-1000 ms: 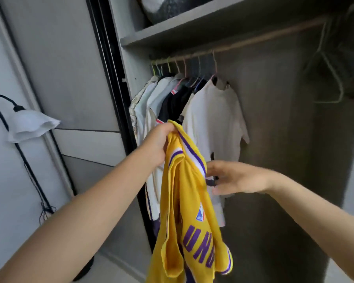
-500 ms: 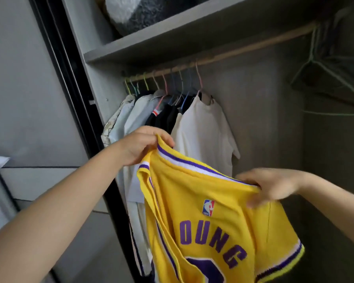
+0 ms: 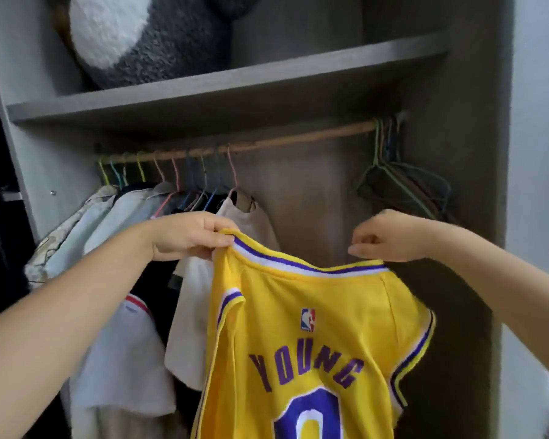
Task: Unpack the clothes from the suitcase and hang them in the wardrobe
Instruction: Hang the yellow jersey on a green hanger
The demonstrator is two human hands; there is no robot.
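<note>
A yellow jersey (image 3: 314, 327) hangs spread before the open wardrobe (image 3: 476, 153), its neckline pinched at one shoulder by the left hand (image 3: 191, 237) and at the other by the right hand (image 3: 390, 237) — each grip closed on the fabric. No hanger is in it yet; the spare hangers (image 3: 400, 182) sit at the rail's (image 3: 298, 141) right end. Freeing either hand to fetch one would likely let the slick cloth sag or slip — possibly to the floor.

Yellow jersey (image 3: 305, 312) — both hands — wardrobe (image 3: 203, 99)

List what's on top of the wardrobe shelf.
On the shelf sits one grey and white plush item, lying against the left wall. Its top is cut off by the frame, and whatever lies behind it is hidden.
</note>
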